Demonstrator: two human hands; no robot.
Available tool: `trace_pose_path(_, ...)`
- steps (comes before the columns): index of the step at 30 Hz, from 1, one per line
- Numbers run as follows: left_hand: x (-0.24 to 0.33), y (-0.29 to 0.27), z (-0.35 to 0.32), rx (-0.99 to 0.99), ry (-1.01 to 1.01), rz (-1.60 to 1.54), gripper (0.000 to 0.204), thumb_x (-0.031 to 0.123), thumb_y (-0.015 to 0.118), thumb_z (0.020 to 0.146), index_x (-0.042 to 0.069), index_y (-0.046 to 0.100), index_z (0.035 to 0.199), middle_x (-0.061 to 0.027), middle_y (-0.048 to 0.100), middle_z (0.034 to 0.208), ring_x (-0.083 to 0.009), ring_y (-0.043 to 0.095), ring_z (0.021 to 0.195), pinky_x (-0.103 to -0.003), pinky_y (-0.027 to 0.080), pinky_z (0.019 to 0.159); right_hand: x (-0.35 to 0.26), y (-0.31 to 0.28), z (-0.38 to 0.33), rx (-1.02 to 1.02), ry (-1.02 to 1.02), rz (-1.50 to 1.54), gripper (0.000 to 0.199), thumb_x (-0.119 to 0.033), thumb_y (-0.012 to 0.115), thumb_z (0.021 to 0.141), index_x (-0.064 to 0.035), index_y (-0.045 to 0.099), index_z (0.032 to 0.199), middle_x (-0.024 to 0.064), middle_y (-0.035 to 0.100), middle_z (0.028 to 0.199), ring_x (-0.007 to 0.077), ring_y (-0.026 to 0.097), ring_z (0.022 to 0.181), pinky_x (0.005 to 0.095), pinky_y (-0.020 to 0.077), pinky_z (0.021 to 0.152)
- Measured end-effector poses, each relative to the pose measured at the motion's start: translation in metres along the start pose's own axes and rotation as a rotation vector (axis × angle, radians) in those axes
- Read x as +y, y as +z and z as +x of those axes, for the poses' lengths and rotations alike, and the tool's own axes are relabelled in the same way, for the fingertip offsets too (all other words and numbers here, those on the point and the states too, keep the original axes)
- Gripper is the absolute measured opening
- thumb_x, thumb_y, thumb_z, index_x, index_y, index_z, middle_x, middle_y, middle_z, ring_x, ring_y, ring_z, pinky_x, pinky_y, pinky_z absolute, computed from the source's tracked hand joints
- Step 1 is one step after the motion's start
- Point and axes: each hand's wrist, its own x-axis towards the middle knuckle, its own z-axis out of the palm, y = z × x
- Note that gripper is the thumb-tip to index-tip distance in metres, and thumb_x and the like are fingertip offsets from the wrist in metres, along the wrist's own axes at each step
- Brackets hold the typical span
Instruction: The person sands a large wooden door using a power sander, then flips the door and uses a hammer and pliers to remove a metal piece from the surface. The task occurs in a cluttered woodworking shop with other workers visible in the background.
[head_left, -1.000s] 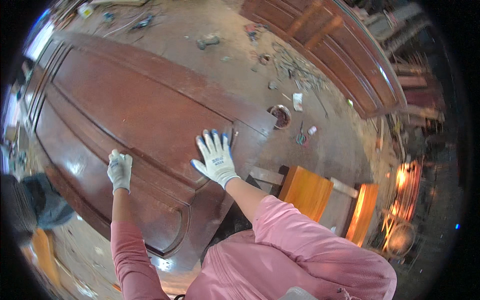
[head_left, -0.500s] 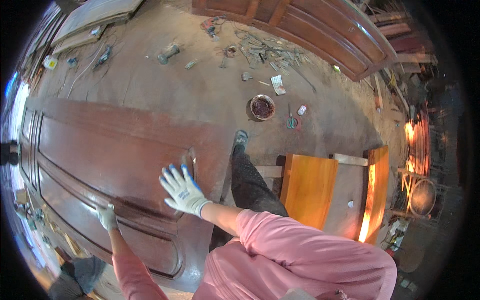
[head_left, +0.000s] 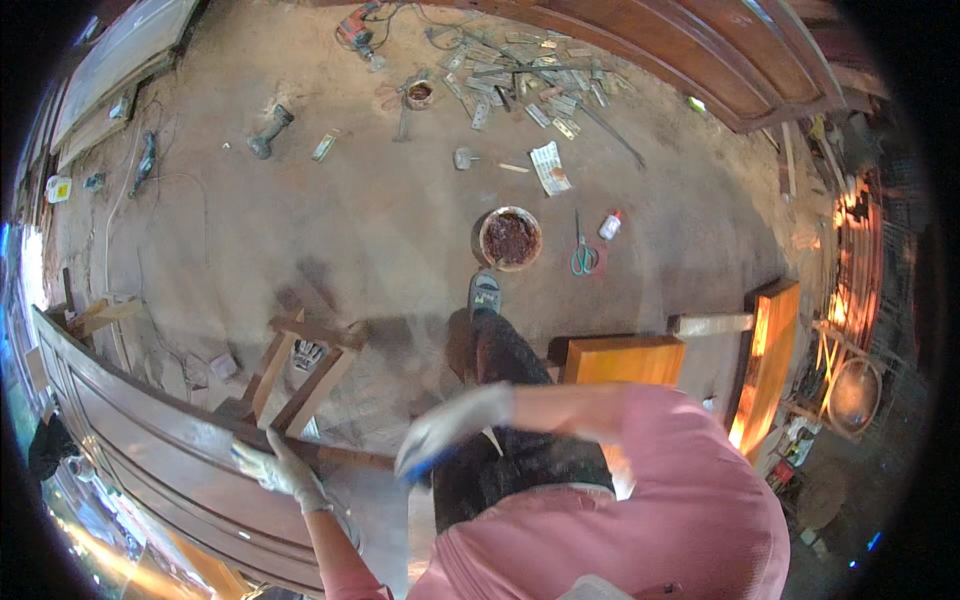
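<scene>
The dark brown panelled wooden door lies at the lower left, its far edge running down toward my body. My left hand, in a white work glove, rests on the door near that edge, thumb and fingers apart. My right hand, gloved in white with blue at the fingertips, is over my thigh near the door's right end. It is smeared by motion, so its fingers and any contact with the door cannot be made out. A wooden trestle stands just beyond the door's edge.
A bowl of dark red paste sits beyond my foot. Right of it lie scissors and a small white bottle. Metal hinges and a red power tool lie farther off. Orange-brown boards stand at right.
The door's far edge has come toward me, uncovering the trestle. My right hand has left the door's face and swung nearer my body; my left hand is now by the far edge.
</scene>
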Motion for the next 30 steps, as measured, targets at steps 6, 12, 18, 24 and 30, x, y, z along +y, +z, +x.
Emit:
trace_pose_path(6, 0.001, 0.003, 0.009, 0.007, -0.125, -0.197, 0.076, 0.027, 0.067, 0.093, -0.001, 0.029, 0.152, -0.0237, 0.032, 0.154, -0.0386, 0.032, 0.142, -0.049, 0.029, 0.117, -0.021, -0.249, -0.268, 1.648, -0.115, -0.114, 0.031, -0.029, 0.056, 0.101, -0.0029, 0.064, 0.116, 0.0028, 0.065, 0.107, 0.0130, 0.060, 0.100, 0.0320, 0.0490, 0.092)
trace_pose_path(12, 0.046, -0.002, 0.020, -0.155, -0.464, -0.590, 0.079, 0.011, 0.062, 0.095, 0.008, 0.015, 0.159, -0.0179, 0.024, 0.160, -0.0297, 0.028, 0.146, -0.044, 0.025, 0.121, 0.082, -0.504, -0.330, 1.891, 0.531, -0.679, 0.044, -0.037, 0.061, 0.092, -0.0040, 0.062, 0.122, 0.0180, 0.068, 0.115, 0.0362, 0.065, 0.108, 0.0431, 0.0495, 0.093)
trace_pose_path(18, -0.034, -0.013, 0.005, -0.077, -0.509, -0.133, 0.081, 0.022, 0.072, 0.091, 0.007, 0.025, 0.156, -0.0219, 0.041, 0.150, -0.0329, 0.050, 0.129, -0.044, 0.044, 0.108, 0.073, -0.665, -0.189, 1.531, 0.517, -1.112, 0.060, -0.041, 0.062, 0.089, -0.0049, 0.052, 0.136, 0.0241, 0.055, 0.138, 0.0403, 0.054, 0.126, 0.0473, 0.0436, 0.105)
trace_pose_path(24, 0.037, 0.044, 0.019, -0.078, -0.313, 0.042, 0.082, 0.022, 0.071, 0.090, 0.007, 0.024, 0.156, -0.0213, 0.039, 0.151, -0.0327, 0.047, 0.131, -0.044, 0.041, 0.110, 0.036, -0.780, -0.114, 1.701, 0.666, -1.442, 0.060, -0.041, 0.063, 0.088, -0.0085, 0.049, 0.137, 0.0185, 0.051, 0.142, 0.0412, 0.055, 0.124, 0.0511, 0.0459, 0.102)
trace_pose_path(30, 0.036, 0.053, 0.022, -0.089, -0.304, 0.072, 0.083, 0.023, 0.070, 0.090, 0.007, 0.023, 0.157, -0.0206, 0.037, 0.152, -0.0325, 0.044, 0.134, -0.044, 0.037, 0.112, 0.040, -0.787, -0.073, 1.467, 0.811, -1.942, 0.026, -0.032, 0.060, 0.087, -0.0131, 0.061, 0.106, 0.0096, 0.063, 0.105, 0.0307, 0.063, 0.099, 0.0479, 0.0533, 0.075)
